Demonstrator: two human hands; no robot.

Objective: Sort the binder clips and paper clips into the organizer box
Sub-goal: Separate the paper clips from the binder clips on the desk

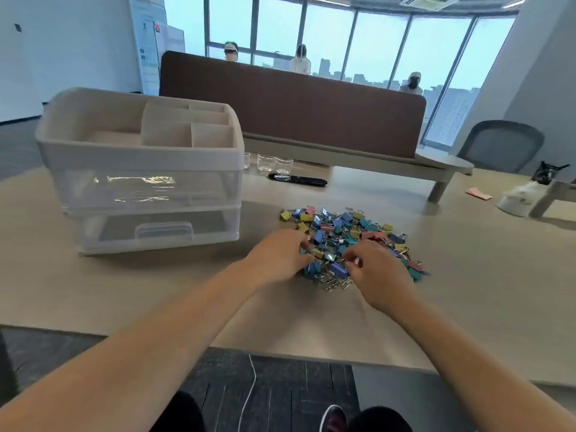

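A heap of coloured binder clips [349, 232] in blue, yellow, pink and teal lies on the table, with silver paper clips [335, 283] tangled at its near edge. My left hand [277, 255] rests on the heap's left side, fingers curled among the clips. My right hand [378, 272] is on the near right side, fingertips pinched in the clips; what either hand holds is hidden. The white organizer box [140, 160] stands to the left, with open top compartments and two clear drawers, both pushed in.
Clear glasses [274, 163] and a black flat object [297, 180] lie behind the heap. A brown desk divider [293, 113] runs across the back, with people beyond it. A white object [517, 198] and an office chair [501, 145] are at the right.
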